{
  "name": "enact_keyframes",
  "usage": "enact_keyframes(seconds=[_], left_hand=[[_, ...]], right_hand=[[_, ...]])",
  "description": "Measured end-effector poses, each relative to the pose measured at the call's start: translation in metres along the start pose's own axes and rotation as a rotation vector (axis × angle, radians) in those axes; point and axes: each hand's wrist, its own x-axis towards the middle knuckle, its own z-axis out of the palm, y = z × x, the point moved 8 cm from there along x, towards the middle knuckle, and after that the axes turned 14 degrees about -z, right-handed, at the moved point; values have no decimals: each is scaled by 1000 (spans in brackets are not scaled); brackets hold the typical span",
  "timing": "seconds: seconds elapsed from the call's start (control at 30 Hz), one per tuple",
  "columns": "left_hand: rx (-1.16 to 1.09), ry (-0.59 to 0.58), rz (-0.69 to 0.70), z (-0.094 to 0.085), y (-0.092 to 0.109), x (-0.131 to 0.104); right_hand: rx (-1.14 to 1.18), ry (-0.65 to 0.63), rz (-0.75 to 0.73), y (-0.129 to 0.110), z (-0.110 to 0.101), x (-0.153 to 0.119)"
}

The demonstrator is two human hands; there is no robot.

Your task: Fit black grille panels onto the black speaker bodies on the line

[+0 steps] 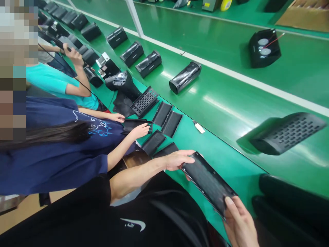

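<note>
A glossy green strip [226, 99] is running across the whole view, carrying black boxes, and a green worktop [213, 145] is lying along its near side. To the left, a co-worker in a navy shirt [56, 137] is sitting or standing close to the worktop, both hands busy with another black piece [133, 127]. On the strip, a slotted black box [293, 135] is sitting at the right, and a shiny black box [185, 77] is lying nearer the middle. Several loose black panels [172, 124] are resting on the worktop, beside the co-worker's hands.

The long black panel [209, 183] is slanting in front of the person, above the near edge of the worktop, its shallow rimmed face turning up. The left hand [180, 160] is gripping its far end, thumb over the rim and fingers mostly hidden beneath. The right hand [240, 216] is clamping the near corner, thumb on top, fingers curling around the edge.

A small white tag [198, 127] is lying well apart from both hands.

The step in hand seems to be handling, perhaps checking, this panel. Shifting it from here would be calling for both ends lifting together, level, clear of the loose panels.
</note>
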Motion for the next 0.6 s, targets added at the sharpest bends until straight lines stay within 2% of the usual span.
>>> enact_keyframes(seconds=[0.1, 0.3, 0.6], left_hand=[[-18, 39, 12, 0, -4, -1], [-3, 20, -23, 8, -8, -4], [39, 66, -17, 6, -11, -6]], right_hand=[[57, 84, 41, 5, -4, -10], [127, 101, 81, 3, -8, -15], [145, 105, 86, 10, -11, -9]])
